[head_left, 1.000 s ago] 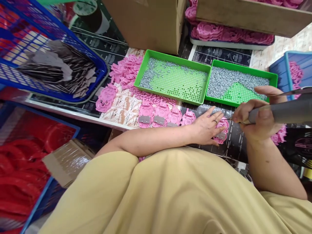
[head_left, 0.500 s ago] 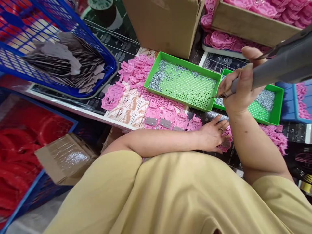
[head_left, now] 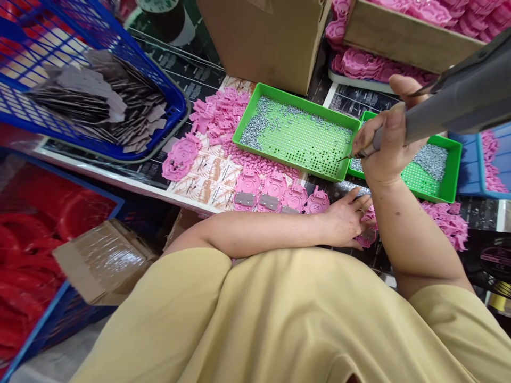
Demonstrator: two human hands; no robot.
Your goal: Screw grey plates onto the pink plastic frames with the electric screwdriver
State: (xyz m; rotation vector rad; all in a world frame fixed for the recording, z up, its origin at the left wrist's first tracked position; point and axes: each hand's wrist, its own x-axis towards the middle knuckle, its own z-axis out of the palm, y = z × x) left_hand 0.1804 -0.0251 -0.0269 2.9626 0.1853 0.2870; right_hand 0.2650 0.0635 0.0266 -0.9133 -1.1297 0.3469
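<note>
My right hand (head_left: 386,139) is closed round a grey electric screwdriver (head_left: 447,109), raised above the table. Its thin tip points down-left over the near right corner of a green screw tray (head_left: 296,93) full of small silver screws. My left hand (head_left: 346,219) lies flat, fingers out, pressing a pink plastic part (head_left: 366,233) against the table; my right forearm hides most of that part. A row of similar pink parts (head_left: 279,196) with grey metal plates lies just left of my left hand.
A second green screw tray (head_left: 439,183) sits behind my right hand. A blue basket (head_left: 171,114) holds grey metal plates at the left. Loose pink pieces (head_left: 217,117), a cardboard box (head_left: 271,37), trays of pink parts (head_left: 379,66) and a red bin (head_left: 35,229) surround the work spot.
My right hand has lifted the screwdriver from the pink part up and left to the first green tray's edge. My left hand has stayed on the pink part.
</note>
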